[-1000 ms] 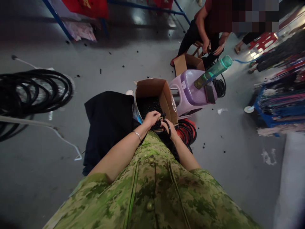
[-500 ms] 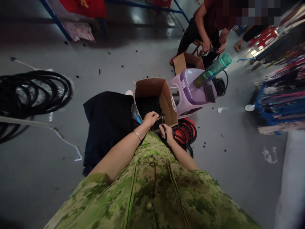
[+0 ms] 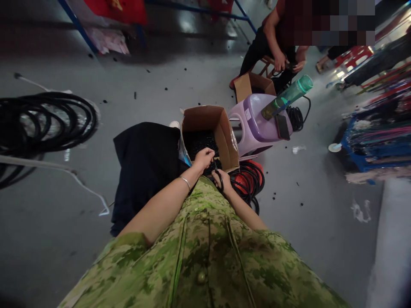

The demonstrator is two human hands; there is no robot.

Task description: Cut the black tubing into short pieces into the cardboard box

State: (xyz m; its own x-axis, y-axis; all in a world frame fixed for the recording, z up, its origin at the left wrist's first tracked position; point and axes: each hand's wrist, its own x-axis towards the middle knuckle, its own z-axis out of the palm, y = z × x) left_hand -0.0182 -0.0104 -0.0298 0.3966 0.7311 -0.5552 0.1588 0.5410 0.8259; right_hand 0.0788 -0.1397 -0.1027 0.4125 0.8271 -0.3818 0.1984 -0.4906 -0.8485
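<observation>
At frame centre, my left hand (image 3: 203, 158) pinching small black piece over cardboard box (image 3: 224, 132); my right hand (image 3: 224, 179) curling closed around black scissors (image 3: 218, 177), just below box's near edge.

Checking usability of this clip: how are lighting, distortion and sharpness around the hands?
Head view: strong wide-angle bending at the edges; glare on the floor up top; left hand and right hand small, dim, slightly soft over the cardboard box; black loop barely resolved.
</observation>
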